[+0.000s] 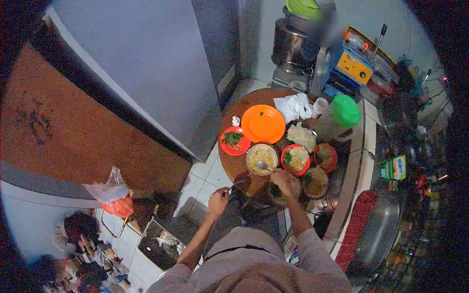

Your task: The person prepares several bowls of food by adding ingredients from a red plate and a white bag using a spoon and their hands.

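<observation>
My left hand (217,201) is closed around a thin utensil (234,185), which points right toward the table edge. Its far end is too dark to tell its kind. My right hand (282,180) is over a bowl (278,199) at the table's near side, fingers drawn together; whatever they hold is hidden. Just left of that hand, a pale bowl (249,165) contains yellowish food and a metal spoon (262,165). Behind the hand stands a red bowl (296,158) of noodles, greens and a pale cracker. Another bowl (315,183) with food sits to its right.
The round wooden table (229,117) also bears an orange plate (263,123), a red plate of greens (233,141), pale crackers (301,137), another red bowl (326,157) and a green-lidded pitcher (346,112). A tiled ledge (359,171) borders the right; a bin (159,244) stands lower left.
</observation>
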Demonstrator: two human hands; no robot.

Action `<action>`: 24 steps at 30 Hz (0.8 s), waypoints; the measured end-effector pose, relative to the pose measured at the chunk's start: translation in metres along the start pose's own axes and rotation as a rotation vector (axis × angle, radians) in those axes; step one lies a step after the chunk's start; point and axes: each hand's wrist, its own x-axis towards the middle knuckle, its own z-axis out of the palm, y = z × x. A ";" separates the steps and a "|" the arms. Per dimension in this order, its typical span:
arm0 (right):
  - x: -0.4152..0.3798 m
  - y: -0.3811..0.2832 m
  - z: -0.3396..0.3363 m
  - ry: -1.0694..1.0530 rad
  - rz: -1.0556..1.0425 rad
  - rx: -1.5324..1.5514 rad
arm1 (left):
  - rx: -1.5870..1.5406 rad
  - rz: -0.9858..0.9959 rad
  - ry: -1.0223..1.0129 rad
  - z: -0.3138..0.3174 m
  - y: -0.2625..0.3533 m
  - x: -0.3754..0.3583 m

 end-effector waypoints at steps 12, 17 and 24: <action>0.019 -0.004 0.024 -0.110 -0.016 -0.165 | -0.031 0.051 0.122 -0.002 -0.010 -0.023; 0.012 0.012 0.003 -0.121 -0.010 -0.237 | 0.018 -0.050 0.061 -0.008 -0.009 -0.019; 0.021 0.007 -0.055 -0.239 -0.070 -0.593 | -0.029 0.072 0.106 0.007 -0.007 -0.006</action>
